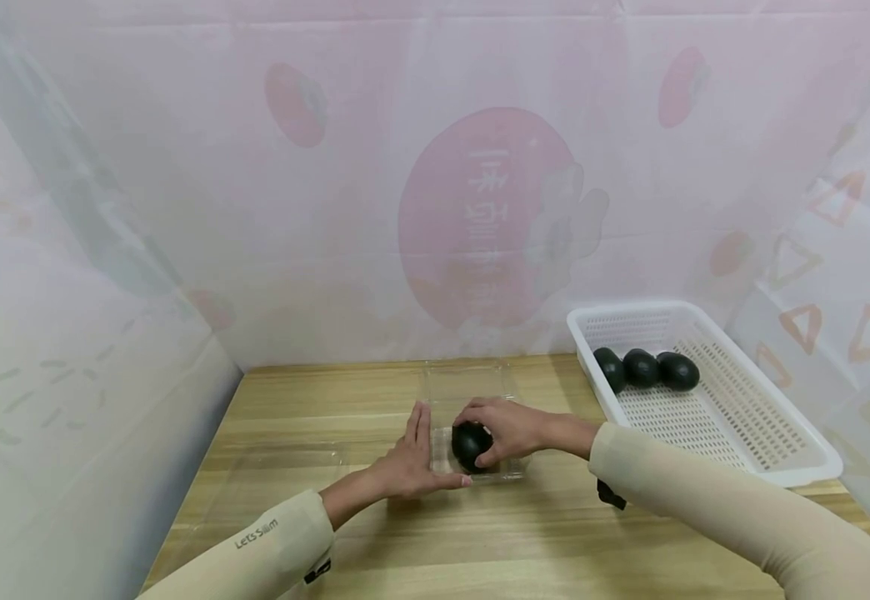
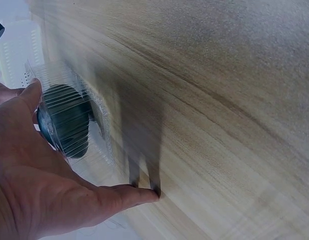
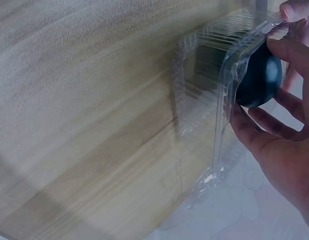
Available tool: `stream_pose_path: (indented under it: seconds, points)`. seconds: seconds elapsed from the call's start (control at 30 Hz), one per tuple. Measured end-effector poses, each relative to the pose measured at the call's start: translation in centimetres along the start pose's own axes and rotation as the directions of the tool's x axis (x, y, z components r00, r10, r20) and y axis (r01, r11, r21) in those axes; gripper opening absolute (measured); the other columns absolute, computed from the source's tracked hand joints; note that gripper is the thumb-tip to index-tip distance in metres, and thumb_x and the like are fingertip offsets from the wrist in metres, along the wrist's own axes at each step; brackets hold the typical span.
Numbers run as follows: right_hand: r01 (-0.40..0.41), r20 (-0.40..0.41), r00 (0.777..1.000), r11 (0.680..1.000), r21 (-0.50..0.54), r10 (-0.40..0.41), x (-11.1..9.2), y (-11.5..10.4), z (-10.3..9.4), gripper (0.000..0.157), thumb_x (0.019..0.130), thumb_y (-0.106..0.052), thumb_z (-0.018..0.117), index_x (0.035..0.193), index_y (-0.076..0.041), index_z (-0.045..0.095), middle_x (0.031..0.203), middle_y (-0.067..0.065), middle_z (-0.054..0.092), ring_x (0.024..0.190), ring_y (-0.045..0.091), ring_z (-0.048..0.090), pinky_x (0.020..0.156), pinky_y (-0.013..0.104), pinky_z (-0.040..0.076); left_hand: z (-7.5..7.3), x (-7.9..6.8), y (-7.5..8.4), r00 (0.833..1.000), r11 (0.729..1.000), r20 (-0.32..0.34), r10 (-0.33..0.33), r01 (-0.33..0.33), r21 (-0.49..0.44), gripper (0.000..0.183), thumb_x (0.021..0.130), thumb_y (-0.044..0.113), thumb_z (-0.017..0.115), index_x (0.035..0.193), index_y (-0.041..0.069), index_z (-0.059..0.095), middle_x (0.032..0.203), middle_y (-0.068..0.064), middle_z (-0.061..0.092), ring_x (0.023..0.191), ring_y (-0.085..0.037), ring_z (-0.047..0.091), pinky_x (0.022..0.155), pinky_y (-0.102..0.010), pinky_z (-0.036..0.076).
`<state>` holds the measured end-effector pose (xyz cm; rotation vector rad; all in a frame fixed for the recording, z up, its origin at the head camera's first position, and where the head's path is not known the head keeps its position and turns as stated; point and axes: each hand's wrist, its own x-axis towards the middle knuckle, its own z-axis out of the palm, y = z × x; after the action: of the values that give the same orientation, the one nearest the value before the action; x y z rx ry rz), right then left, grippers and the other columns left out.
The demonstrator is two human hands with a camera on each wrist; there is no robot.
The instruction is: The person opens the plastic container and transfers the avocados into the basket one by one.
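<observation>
My right hand grips a dark green avocado, its fingers and thumb curled round the fruit. That avocado sits in the left part of a clear plastic clamshell box, whose lid lies folded back behind it. Fingers straight, my left hand rests against the box's left side, with the thumb stretched along its front edge. The left wrist view shows the avocado through the ribbed plastic wall. In the right wrist view, the right fingertips reach over the box rim around the fruit.
A white perforated basket stands at the back right of the wooden table, with three dark green avocados near its left end. Faint clear plastic lies to the left. Printed cloth hangs behind and at both sides.
</observation>
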<state>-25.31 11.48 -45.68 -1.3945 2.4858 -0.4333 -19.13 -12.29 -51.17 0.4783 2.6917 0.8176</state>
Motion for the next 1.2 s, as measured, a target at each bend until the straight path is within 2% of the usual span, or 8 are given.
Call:
stream_pose_path:
  seconds: [0.13,0.33,0.53,0.67,0.9,1.2]
  points:
    - [0.017,0.012,1.0,0.999,-0.037,-0.016,0.1,-0.2,-0.3,0.066,0.087,-0.026,0.09,0.142,-0.003,0.061,0.138,0.013,0.063,0.123,0.03,0.065,0.1,0.041,0.056,-0.1,-0.1,0.1,1.0,1.0,-0.002,0.002,-0.002,-0.014,0.14,0.085,0.078,0.072,0.167,-0.002,-0.008,0.174,-0.026,-0.014,0.149,-0.059,0.031,0.114,-0.064,0.042]
    - [0.036,0.014,0.999,0.998,-0.052,-0.036,0.5,-0.1,-0.1,0.068,0.082,-0.026,0.094,0.137,-0.002,0.062,0.128,0.011,0.066,0.111,0.027,0.068,0.094,0.038,0.058,-1.2,-1.1,1.7,1.0,1.0,0.028,-0.003,0.004,-0.03,0.138,0.087,0.075,0.071,0.166,-0.006,-0.008,0.173,-0.029,-0.013,0.15,-0.062,0.027,0.113,-0.066,0.04]
    - [0.043,0.011,0.999,0.998,-0.052,-0.043,0.9,-0.1,0.2,0.066,0.08,-0.026,0.094,0.133,-0.004,0.062,0.12,0.008,0.067,0.105,0.021,0.068,0.09,0.033,0.058,-1.6,-1.2,2.3,0.999,1.0,0.053,-0.01,0.01,0.003,0.136,0.09,0.073,0.07,0.165,-0.008,-0.01,0.172,-0.032,-0.014,0.151,-0.061,0.025,0.114,-0.065,0.04]
    - [0.044,0.024,0.999,0.998,-0.049,-0.042,1.2,-0.1,0.2,0.068,0.08,-0.026,0.094,0.135,-0.003,0.061,0.124,0.009,0.067,0.107,0.022,0.068,0.09,0.033,0.058,-2.0,-1.4,2.8,0.998,1.0,0.052,-0.02,0.02,-0.012,0.133,0.091,0.063,0.075,0.165,-0.009,-0.008,0.172,-0.032,-0.012,0.151,-0.061,0.026,0.115,-0.063,0.04]
    - [0.032,0.073,0.997,0.997,-0.07,-0.027,1.8,-0.5,0.1,0.076,0.079,-0.027,0.096,0.14,-0.001,0.061,0.135,0.013,0.064,0.118,0.027,0.066,0.098,0.036,0.056,-2.1,-1.5,2.7,0.998,1.0,0.051,-0.026,0.026,-0.01,0.131,0.092,0.061,0.076,0.165,-0.008,-0.008,0.173,-0.031,-0.013,0.152,-0.059,0.025,0.116,-0.064,0.039]
    - [0.038,0.13,0.991,0.997,-0.072,-0.029,2.7,-0.5,0.3,0.077,0.077,-0.027,0.098,0.14,-0.005,0.06,0.13,0.008,0.067,0.113,0.02,0.066,0.096,0.03,0.056,-1.9,-1.2,2.5,0.999,1.0,0.044,-0.021,0.021,-0.012,0.131,0.091,0.061,0.076,0.165,-0.009,-0.007,0.172,-0.032,-0.012,0.15,-0.061,0.027,0.116,-0.064,0.039]
